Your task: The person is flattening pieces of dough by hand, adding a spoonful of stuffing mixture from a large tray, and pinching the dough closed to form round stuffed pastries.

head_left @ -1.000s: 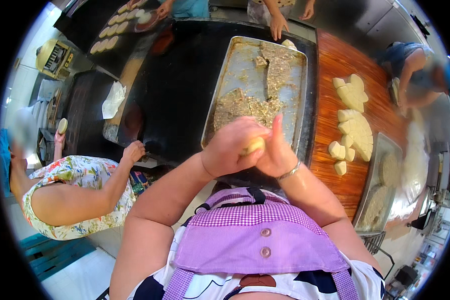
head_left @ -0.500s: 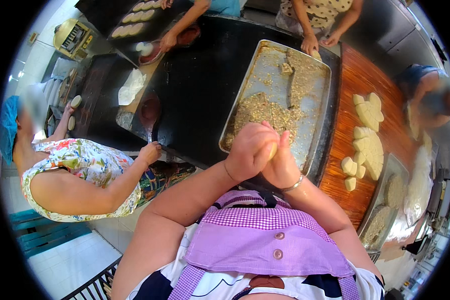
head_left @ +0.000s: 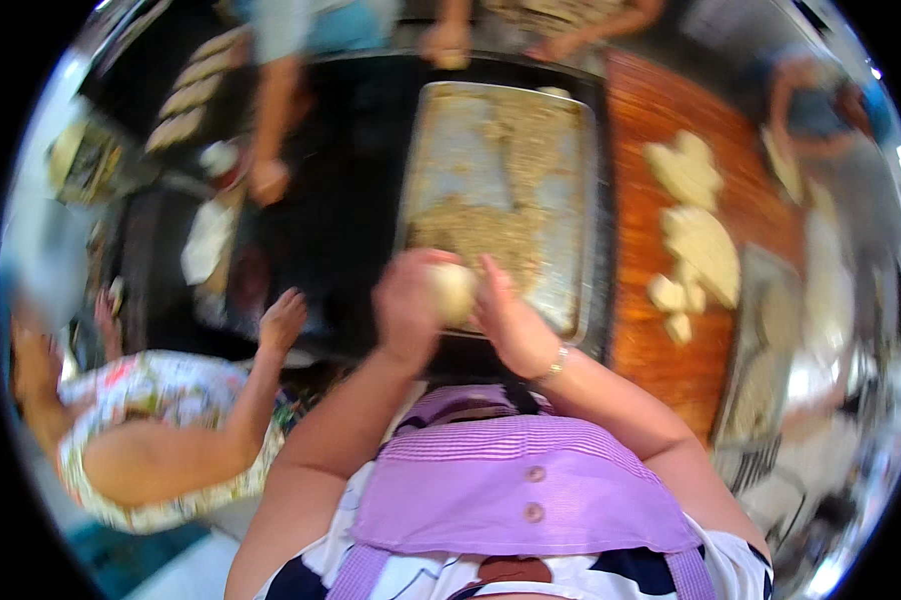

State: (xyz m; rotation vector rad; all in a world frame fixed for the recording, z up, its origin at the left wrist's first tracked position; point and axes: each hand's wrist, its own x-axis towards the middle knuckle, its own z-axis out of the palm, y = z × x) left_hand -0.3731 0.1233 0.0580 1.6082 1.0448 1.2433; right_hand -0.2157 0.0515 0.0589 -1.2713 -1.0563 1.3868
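My left hand [head_left: 407, 308] holds a dough ball [head_left: 455, 296]; my right hand [head_left: 517, 328], fingers straight, lies at its four o'clock.

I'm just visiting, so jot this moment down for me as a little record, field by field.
Left hand: holds a pale dough ball
Right hand: open beside the dough ball; blur hides whether they touch
Beyond the hands: metal tray partly covered with crumbly brownish mixture
To the right: pale dough pieces on a wooden tabletop
To the left: person in a floral top
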